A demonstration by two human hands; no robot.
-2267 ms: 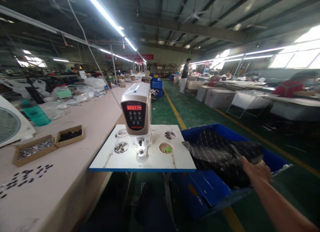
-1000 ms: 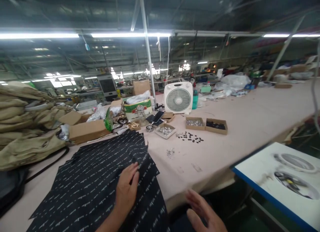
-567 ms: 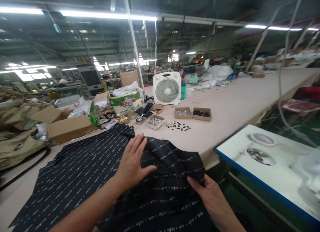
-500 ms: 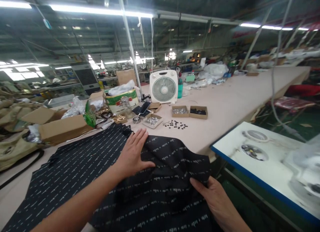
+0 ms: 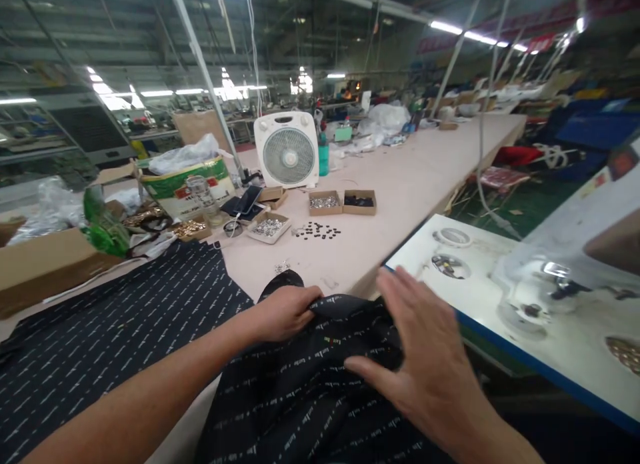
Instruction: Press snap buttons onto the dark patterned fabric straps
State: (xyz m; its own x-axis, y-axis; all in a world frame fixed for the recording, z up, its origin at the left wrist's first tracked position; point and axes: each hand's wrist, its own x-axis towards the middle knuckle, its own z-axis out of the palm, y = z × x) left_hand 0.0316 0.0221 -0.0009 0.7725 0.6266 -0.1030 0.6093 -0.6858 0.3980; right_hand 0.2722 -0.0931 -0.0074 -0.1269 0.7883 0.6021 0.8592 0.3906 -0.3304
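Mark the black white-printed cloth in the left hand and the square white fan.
Black white-printed cloth (image 5: 320,391): head view, middle of the held piece.
Square white fan (image 5: 289,156): head view, centre of front grille.

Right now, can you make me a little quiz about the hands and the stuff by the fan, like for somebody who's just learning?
1. True or false: the right hand is open, not curled into a fist.

2. Fill the gap: the left hand is gripping a piece of black ____.

3. Pick one: what stands just beside the white fan?
A. a bucket
B. a teal bottle
C. a ladder

Key:
1. True
2. cloth
3. B
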